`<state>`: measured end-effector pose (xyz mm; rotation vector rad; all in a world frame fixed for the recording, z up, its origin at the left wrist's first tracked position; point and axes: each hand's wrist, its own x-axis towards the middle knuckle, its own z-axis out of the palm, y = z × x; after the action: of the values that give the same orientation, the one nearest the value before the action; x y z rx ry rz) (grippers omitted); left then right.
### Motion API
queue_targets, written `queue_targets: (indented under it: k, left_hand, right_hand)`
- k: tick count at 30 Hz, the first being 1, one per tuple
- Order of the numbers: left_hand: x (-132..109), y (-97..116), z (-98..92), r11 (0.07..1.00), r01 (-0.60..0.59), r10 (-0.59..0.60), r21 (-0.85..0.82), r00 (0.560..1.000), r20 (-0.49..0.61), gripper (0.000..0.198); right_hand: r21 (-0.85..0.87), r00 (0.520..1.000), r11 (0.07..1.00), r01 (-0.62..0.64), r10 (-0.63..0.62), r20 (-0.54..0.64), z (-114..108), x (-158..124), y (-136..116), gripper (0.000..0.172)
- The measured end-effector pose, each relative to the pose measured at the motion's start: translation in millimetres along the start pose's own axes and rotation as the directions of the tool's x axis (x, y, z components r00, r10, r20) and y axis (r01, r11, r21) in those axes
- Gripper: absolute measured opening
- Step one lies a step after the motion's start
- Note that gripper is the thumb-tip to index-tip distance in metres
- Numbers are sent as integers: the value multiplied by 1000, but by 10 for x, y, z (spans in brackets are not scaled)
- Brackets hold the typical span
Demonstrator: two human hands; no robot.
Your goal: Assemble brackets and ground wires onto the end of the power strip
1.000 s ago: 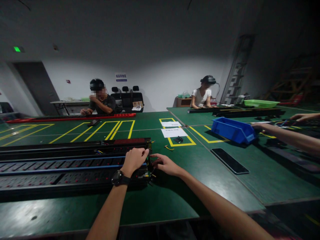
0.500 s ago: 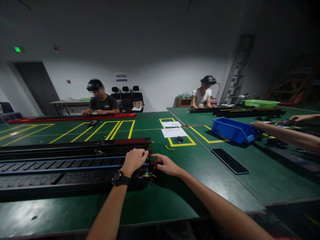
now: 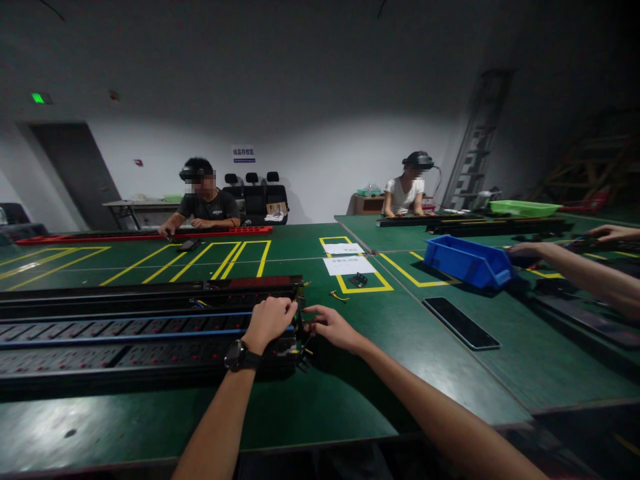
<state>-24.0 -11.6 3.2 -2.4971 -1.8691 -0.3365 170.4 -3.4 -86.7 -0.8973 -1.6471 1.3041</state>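
Note:
A long black power strip (image 3: pixel 165 353) with rows of sockets and small red dots lies on the green table, its right end facing my hands. My left hand (image 3: pixel 273 319) rests over that end, fingers bent down and gripping it. At the end face, my right hand (image 3: pixel 334 328) reaches in from the right with the index finger extended and the other fingers curled near some loose wires (image 3: pixel 306 352). What lies between its fingertips is too small and dark to make out.
Behind the strip lie more black profiles (image 3: pixel 100 297). A yellow wire piece (image 3: pixel 339 296), paper sheets (image 3: pixel 349 265) and a small black part (image 3: pixel 359 279) are beyond my hands. To the right are a phone (image 3: pixel 461 323), a blue bin (image 3: pixel 467 260) and a co-worker's arm (image 3: pixel 575 267).
My hands stay almost in place, the right fingers shifting slightly at the strip's end. Across the table, a co-worker's hand has moved forward to the table. The co-worker's hand at right has shifted slightly.

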Motion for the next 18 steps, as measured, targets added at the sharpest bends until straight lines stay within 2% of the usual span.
queue_targets:
  k: [18]
  left_hand:
    - [-2,-19,31,999,-39,41,32,999,-34,48]
  right_hand:
    - [-36,1000,999,-19,20,8,4,-3,-24,46]
